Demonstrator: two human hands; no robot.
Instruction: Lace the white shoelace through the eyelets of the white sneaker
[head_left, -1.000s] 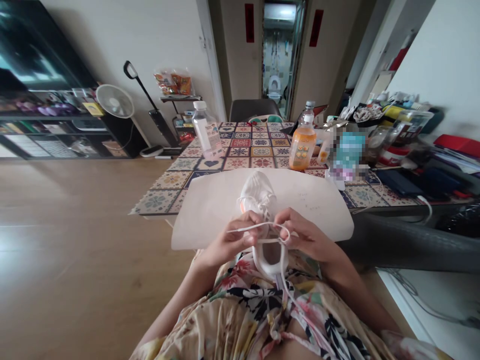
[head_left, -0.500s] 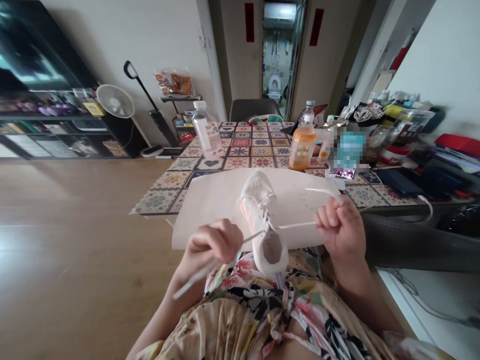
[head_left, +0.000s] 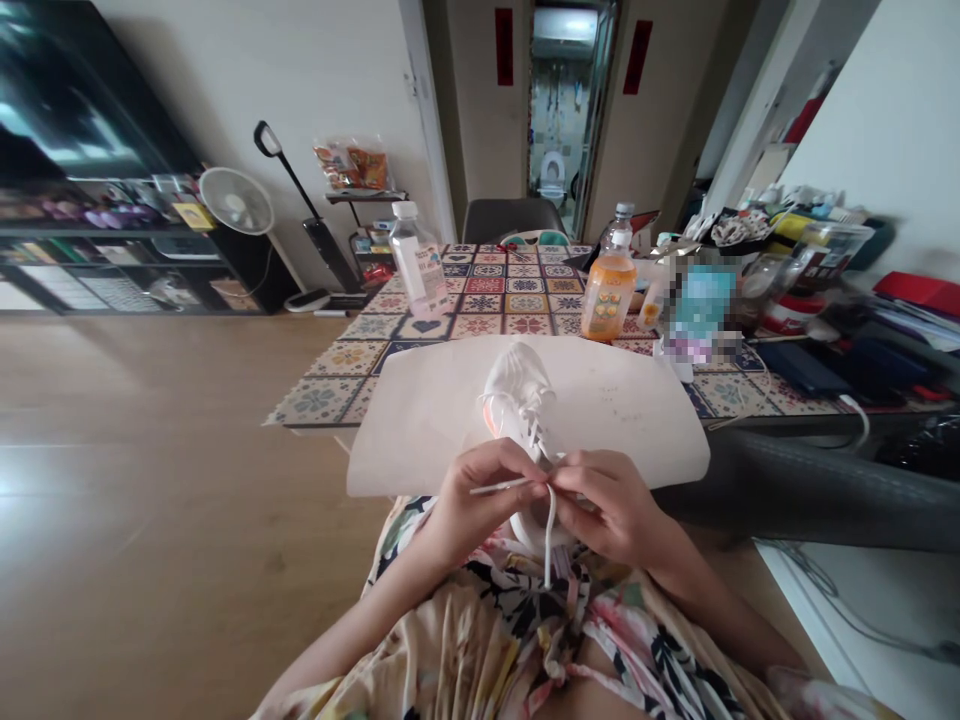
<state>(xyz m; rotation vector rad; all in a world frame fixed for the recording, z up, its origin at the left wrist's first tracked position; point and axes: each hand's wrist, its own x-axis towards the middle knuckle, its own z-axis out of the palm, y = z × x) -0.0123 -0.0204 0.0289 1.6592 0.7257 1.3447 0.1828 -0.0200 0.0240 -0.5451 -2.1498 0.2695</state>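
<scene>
A white sneaker [head_left: 517, 380] with an orange patch on its left side lies on a white sheet [head_left: 420, 420], toe pointing away from me. Its heel end reaches past the sheet's near edge toward my lap. Above the shoe's opening my left hand [head_left: 491, 490] and my right hand [head_left: 604, 500] meet, fingertips pinched together on the white shoelace [head_left: 551, 535]. One lace end hangs down below my fingers; another sticks out leftward across my left hand. Both hands hide the upper lacing and part of the opening.
A patterned cloth [head_left: 330, 400] covers the table. Beyond the sheet stand a pale plastic bottle [head_left: 417, 265] at left and an orange drink bottle [head_left: 609, 295]. A blurred-out phone-like screen [head_left: 701, 305] and clutter fill the right side. A dark chair [head_left: 757, 490] is at right.
My hands were spread apart, each pulling a lace end taut to its side. Now they have come together over the shoe's opening, with the laces slack and gathered between the fingertips.
</scene>
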